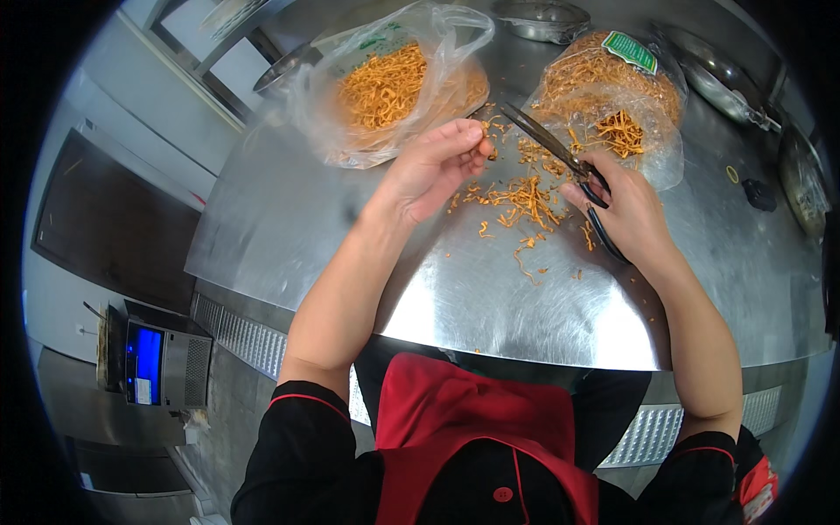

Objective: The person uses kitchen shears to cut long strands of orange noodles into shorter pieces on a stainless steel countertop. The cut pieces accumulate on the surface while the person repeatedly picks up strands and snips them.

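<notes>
Between the thumb and fingertips of my left hand [446, 154] is a small orange strand [487, 128], which looks like dried cordyceps mushroom. My right hand [627, 203] grips black-handled scissors [546, 136], their blades pointing up and left towards my left fingertips, apart from them. Below the blades, a loose pile of orange strands [528, 197] and short bits lies on the stainless-steel table [525, 302]. Beyond my left hand sits an opened clear plastic bag [315, 111] holding many strands [387, 82]. A second clear bag [607, 75] of strands, bearing a green label, lies beyond my right hand.
Metal bowls or pans stand along the far edge [541, 20] and right side [715, 79]. A yellow rubber band [732, 174] and a small black object [759, 194] lie on the right. Off the table's left side is a metal appliance with a blue-lit panel [147, 364].
</notes>
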